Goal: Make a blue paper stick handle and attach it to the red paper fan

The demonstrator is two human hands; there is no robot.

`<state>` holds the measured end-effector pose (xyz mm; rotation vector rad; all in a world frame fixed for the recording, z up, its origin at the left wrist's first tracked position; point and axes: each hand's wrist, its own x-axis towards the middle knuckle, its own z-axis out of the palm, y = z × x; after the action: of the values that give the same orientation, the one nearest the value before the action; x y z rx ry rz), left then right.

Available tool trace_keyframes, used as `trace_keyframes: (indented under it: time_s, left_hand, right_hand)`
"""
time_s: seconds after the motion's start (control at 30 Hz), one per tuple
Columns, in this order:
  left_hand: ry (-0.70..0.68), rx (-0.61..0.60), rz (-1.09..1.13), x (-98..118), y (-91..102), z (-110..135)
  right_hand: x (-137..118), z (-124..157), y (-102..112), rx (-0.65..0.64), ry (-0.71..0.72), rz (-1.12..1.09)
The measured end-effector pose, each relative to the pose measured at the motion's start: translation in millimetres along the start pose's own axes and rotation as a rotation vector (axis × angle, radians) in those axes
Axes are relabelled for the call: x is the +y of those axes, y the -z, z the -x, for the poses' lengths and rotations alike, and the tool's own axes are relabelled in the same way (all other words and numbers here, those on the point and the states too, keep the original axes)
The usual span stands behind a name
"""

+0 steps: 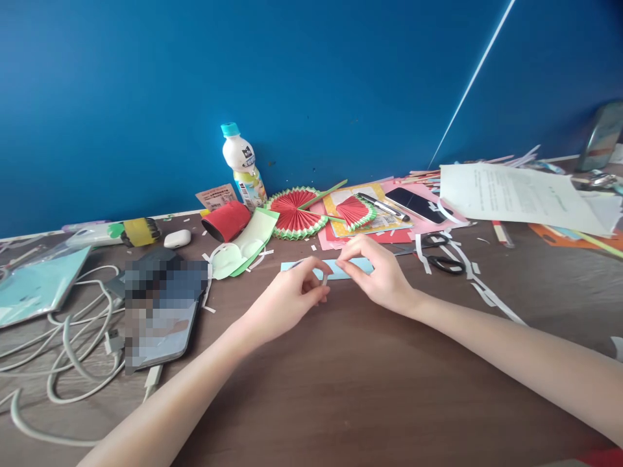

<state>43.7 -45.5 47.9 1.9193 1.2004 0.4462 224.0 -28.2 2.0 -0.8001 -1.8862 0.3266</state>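
My left hand (294, 295) is closed, its thumb and fingers curled around a small whitish strip (325, 279) whose end shows at the fingertips. Close by on the right, my right hand (379, 274) has thumb and forefinger pinched together; whatever is between them is too small to make out. Behind both hands a light blue paper strip (335, 272) lies flat on the dark table (311, 389), partly covered by the fingers. Scissors (446, 264) with black handles rest to the right of my right hand, their blades pointing toward it.
Red and green pleated paper fans (298, 217) lie at the back beside a bottle (243, 165) and a red paper tube (226, 220). A phone (168, 318) and cables (68, 337) are on the left. White backing strips (487, 295) and a printed sheet (516, 198) are on the right.
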Motion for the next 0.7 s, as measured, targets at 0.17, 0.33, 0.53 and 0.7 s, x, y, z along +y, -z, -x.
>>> trace_keyframes:
  time_s: [0.17, 0.33, 0.53, 0.7]
  left_hand:
    - [-0.002, 0.021, -0.024, -2, 2.7, 0]
    - [-0.009, 0.093, 0.081, -6, 7.5, -3]
    - [0.033, 0.166, 0.171, -4, 14.7, -4]
    - [0.079, 0.193, 0.281, -1, 17.3, -5]
  right_hand:
    - [5, -19, 19, -0.130, -0.250, 0.070]
    - [26, -39, 64, -0.503, -0.529, 0.462]
    - [31, -45, 90, -0.921, -0.781, 0.982]
    - [29, -43, 82, -1.012, -0.781, 0.995]
